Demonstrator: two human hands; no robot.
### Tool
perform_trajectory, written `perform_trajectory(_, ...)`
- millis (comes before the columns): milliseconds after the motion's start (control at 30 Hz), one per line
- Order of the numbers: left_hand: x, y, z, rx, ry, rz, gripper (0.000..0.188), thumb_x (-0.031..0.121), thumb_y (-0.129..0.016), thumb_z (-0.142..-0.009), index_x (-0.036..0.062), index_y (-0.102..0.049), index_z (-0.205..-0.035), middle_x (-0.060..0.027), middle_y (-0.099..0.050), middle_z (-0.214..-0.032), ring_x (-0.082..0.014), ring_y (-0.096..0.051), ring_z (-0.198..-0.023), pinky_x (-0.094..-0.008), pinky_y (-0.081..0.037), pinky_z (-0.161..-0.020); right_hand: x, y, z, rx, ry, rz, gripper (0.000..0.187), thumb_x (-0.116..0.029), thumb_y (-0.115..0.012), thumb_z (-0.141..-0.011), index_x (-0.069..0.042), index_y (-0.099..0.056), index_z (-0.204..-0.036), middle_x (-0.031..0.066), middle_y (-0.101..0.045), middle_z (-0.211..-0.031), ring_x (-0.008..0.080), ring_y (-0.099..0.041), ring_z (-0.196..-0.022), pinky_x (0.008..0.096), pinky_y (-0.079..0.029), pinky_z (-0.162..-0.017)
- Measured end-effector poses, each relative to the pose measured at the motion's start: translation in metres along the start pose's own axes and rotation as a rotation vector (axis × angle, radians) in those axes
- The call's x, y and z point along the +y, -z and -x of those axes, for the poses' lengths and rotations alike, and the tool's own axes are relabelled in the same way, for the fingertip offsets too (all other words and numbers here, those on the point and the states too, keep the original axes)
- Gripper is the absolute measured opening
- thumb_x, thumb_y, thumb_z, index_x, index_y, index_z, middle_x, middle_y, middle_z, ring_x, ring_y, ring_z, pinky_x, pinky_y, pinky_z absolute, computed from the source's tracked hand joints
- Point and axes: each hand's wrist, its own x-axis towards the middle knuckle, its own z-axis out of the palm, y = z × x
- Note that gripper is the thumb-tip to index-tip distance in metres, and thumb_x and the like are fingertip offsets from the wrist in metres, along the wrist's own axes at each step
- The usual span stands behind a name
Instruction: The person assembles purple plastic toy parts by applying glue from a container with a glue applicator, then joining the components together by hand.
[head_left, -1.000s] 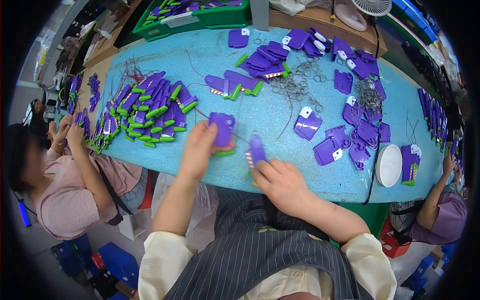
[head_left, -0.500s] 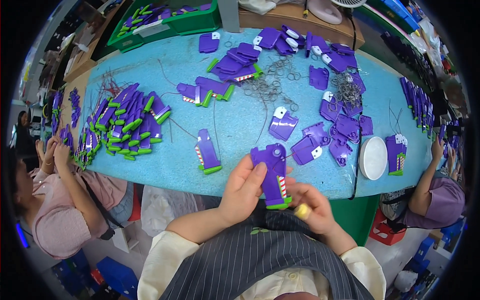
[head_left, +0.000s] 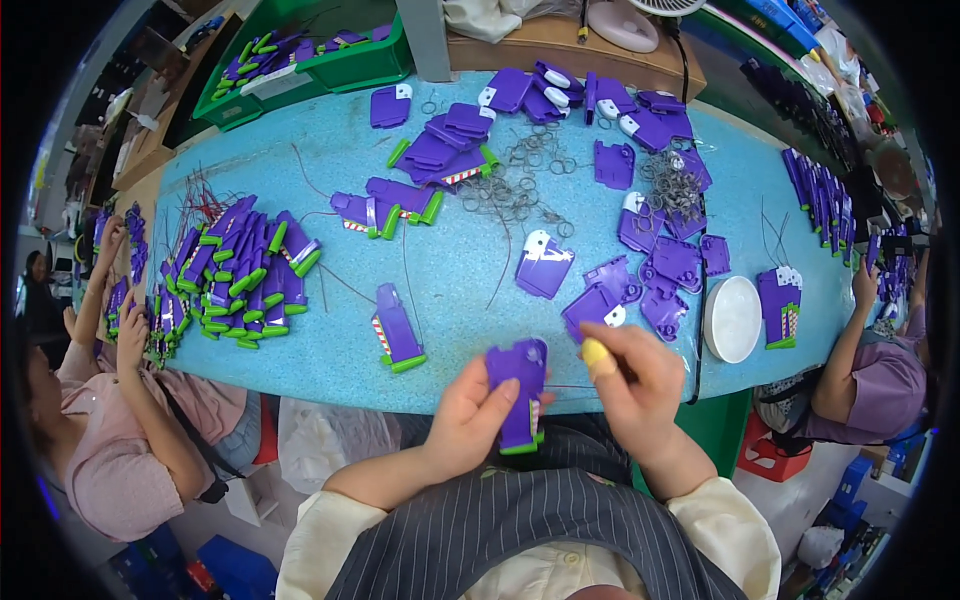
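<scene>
My left hand grips a purple plastic shell with a green end and a red-and-white striped side, thumb on its face. A thin wire stretches from the shell's side toward my right hand. That hand is raised to the right, fingers bent and pinched together, with a yellow finger cover on one digit. Whether the wire's end lies between its fingertips is too small to tell. Just beyond the fingertips lies a purple shell half. A single assembled shell rests left of my hands.
Left on the blue table is a heap of purple-green shells. Metal rings and loose shell halves lie farther off. A white bowl stands right, beside a black cord. People work at both sides.
My right hand has moved from beside the shell up and to the right. The left hand still holds the shell, now slightly lower and further left. The view has shifted a little.
</scene>
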Motion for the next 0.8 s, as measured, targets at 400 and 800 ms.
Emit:
perform_trajectory(400,-0.008,-0.019,0.008,0.061,-0.316,-0.210,0.029,0.002,-0.045,-0.092,-0.0048,-0.046,-0.120,-0.0086,-0.060,-0.105,-0.0100,-0.057,-0.091,-0.0244,-0.046,-0.081,-0.012,-0.002,0.020,0.015,0.269,0.427,0.029,-0.003,-0.069,-0.063,0.001,-0.062,-0.090,0.0085,-0.054,-0.067,0.0230,-0.054,-0.055,0.0320,-0.043,-0.047)
perform_trajectory(800,-0.003,-0.008,0.003,0.116,-0.613,-0.926,0.031,-0.001,-0.057,-0.082,-0.0052,-0.052,-0.112,-0.0142,-0.064,-0.081,-0.0176,-0.063,-0.065,-0.0284,-0.049,-0.057,-0.017,-0.008,0.007,-0.038,-0.007,0.071,0.019,-0.008,-0.065,-0.075,0.001,-0.059,-0.090,0.0135,-0.055,-0.077,0.0293,-0.055,-0.069,0.0343,-0.045,-0.057)
